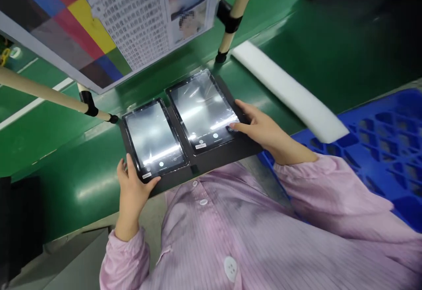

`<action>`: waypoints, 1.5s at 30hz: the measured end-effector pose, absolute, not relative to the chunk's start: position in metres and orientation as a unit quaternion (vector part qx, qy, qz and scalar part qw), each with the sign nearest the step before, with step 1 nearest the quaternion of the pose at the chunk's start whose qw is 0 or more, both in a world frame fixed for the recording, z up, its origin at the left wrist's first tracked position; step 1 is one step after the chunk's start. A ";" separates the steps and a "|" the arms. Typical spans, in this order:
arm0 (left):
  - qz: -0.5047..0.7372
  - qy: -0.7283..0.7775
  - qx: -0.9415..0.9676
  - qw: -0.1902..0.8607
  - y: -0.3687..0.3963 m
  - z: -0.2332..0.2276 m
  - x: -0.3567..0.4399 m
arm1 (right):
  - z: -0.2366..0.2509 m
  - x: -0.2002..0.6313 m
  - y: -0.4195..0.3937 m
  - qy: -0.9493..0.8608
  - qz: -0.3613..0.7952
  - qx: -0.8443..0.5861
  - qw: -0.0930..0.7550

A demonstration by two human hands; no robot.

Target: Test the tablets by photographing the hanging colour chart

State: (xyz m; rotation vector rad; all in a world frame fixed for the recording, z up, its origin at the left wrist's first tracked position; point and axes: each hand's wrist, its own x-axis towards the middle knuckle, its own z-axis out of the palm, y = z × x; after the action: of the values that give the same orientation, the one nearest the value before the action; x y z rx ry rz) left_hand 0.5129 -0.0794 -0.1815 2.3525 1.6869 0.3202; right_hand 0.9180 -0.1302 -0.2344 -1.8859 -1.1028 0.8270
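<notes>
Two tablets with lit, greyish screens lie side by side on a flat black tray (211, 160). White round icons show along the near end of each screen, and each tablet has a small white label at its near left corner. My left hand (133, 189) grips the tray's near left corner, its thumb by the lower edge of the left tablet (154, 133). At the right side my right hand (263, 127) holds the tray's edge. Its thumb rests on the near right corner of the right tablet (202, 109), beside an icon. The undersides of both hands' grips are hidden.
A printed board (132, 26) with colour squares and text stands behind the tray on beige pipes (237, 8) with black joints. A white foam strip (290, 92) lies on the green bench (92, 189) at right, reaching over a blue plastic crate (389, 149).
</notes>
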 end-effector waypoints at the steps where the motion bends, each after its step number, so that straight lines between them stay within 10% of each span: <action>1: 0.110 0.594 0.782 0.153 -0.075 -0.185 0.508 | -0.236 0.919 -0.130 -0.438 0.320 -0.741 0.396; 11: 0.353 0.647 0.454 0.500 -0.053 -0.170 0.488 | -0.240 0.914 -0.129 -0.320 0.268 -0.698 0.582; 15: 0.425 0.573 0.361 0.600 -0.048 -0.167 0.510 | -0.213 0.888 -0.133 -0.388 0.162 -0.711 0.564; 28: 0.535 0.358 0.300 0.704 -0.112 -0.157 0.532 | -0.153 0.782 -0.119 -0.611 0.316 -0.533 0.493; 33: 0.564 0.349 0.367 0.652 -0.116 -0.133 0.545 | -0.131 0.774 -0.119 -0.447 0.399 -0.469 0.649; 45: 0.495 0.508 0.686 0.163 -0.130 -0.128 0.593 | -0.116 0.785 -0.103 -0.391 0.501 -0.463 0.618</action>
State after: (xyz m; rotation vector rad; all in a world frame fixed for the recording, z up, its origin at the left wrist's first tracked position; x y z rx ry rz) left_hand 0.5930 -0.1296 -0.1278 1.9573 1.4483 1.4120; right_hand 0.7851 -0.1026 -0.1158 -1.0666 -0.8998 1.1524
